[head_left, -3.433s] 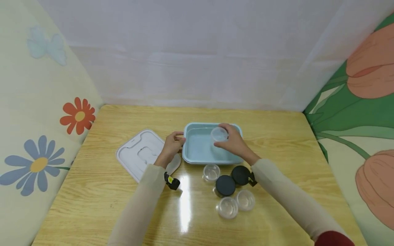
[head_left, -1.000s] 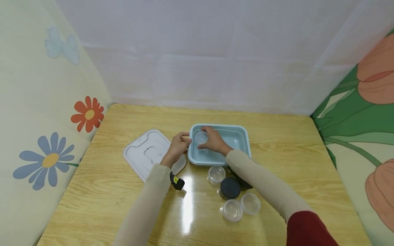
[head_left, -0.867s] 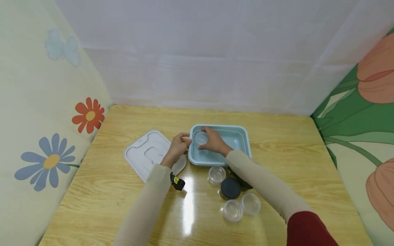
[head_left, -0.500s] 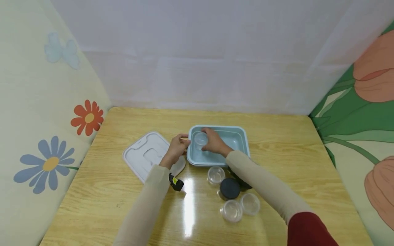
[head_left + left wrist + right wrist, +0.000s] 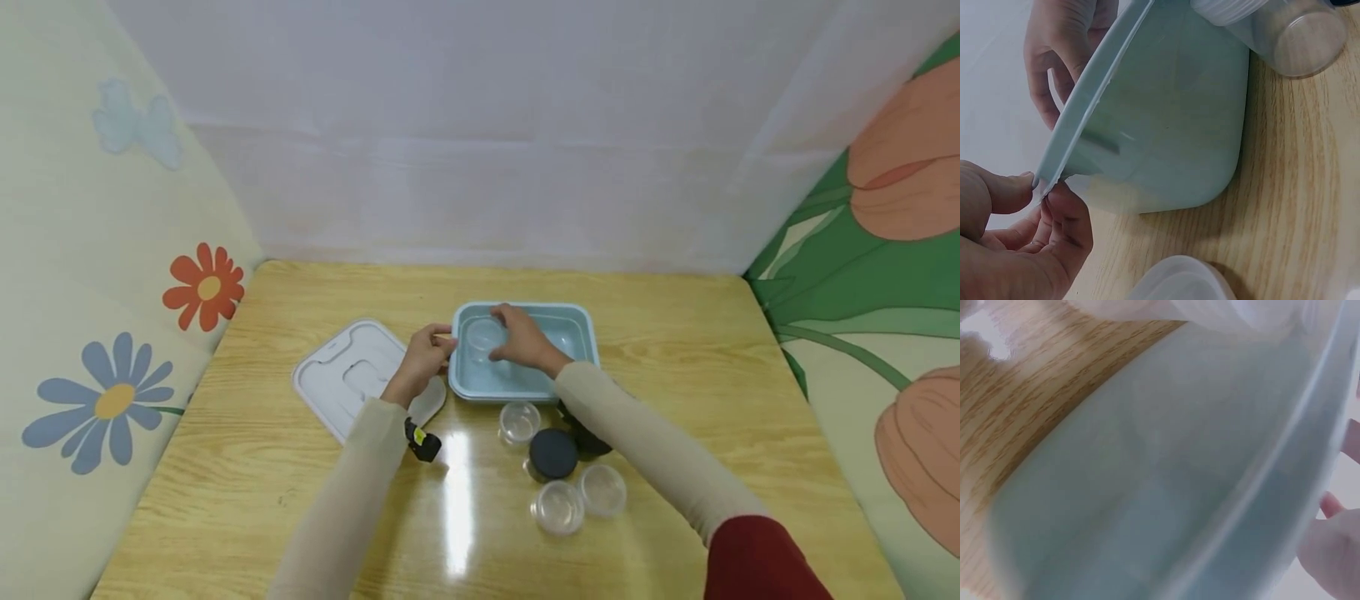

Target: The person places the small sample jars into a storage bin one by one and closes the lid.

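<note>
A light blue rectangular tub (image 5: 525, 395) stands near the table's middle. My left hand (image 5: 424, 357) pinches its left rim between thumb and fingers, plainly so in the left wrist view. My right hand (image 5: 527, 340) reaches over the front rim into the tub, its thumb and fingers curved round a clear round jar (image 5: 485, 335) at the left end. How firmly they touch it is hard to see. In the left wrist view the fingers of my right hand (image 5: 1063, 40) show behind the rim. The right wrist view is blurred and mostly filled by the tub wall (image 5: 1147, 462).
A white lid (image 5: 348, 375) lies flat left of the tub, partly under my left wrist. Before the tub are several jars: a clear one (image 5: 520, 422), a black-topped one (image 5: 553, 454), and two more clear ones (image 5: 558, 508). Another black top is half hidden under my right sleeve.
Since about three seconds ago, my right hand has carried the clear jar leftward to the tub's left end. Lately its thumb has shifted slightly right against the jar. My left hand stays on the rim.
</note>
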Demonstrator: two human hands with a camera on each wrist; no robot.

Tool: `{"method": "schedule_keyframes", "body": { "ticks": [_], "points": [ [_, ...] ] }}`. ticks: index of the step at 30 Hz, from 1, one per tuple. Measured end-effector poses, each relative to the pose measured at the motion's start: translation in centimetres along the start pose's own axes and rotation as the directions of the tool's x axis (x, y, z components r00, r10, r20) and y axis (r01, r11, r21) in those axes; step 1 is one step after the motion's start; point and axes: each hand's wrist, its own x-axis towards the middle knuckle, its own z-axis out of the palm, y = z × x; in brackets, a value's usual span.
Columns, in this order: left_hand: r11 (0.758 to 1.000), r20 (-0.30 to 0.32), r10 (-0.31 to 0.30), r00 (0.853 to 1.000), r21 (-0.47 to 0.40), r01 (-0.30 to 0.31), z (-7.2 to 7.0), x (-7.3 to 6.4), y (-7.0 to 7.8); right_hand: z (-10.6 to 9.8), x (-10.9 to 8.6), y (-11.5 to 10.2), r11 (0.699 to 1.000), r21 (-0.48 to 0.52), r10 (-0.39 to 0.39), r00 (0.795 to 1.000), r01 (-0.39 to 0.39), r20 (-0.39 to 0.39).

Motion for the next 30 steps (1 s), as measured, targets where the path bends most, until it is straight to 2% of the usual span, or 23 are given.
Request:
{"method": "schedule_keyframes", "body": {
  "ticks": [7,13,30],
  "points": [
    [1.000,0.002,-0.009,1.000,0.001,0.009,0.0,0.1,0.0,-0.6,-0.4,-0.2,1.000,0.016,0.025,1.000,-0.025,0.007],
    [1.000,-0.001,-0.008,1.000,0.006,0.008,-0.1,0.1,0.1,-1.1,-0.9,-0.3,0.996,0.068,0.059,0.998,-0.061,0.034],
    [0.999,0.004,-0.034,0.999,0.026,0.034,0.0,0.1,0.4,-2.7,-3.8,-0.3,0.978,0.170,0.117,0.993,-0.121,0.030]
  ]
}}
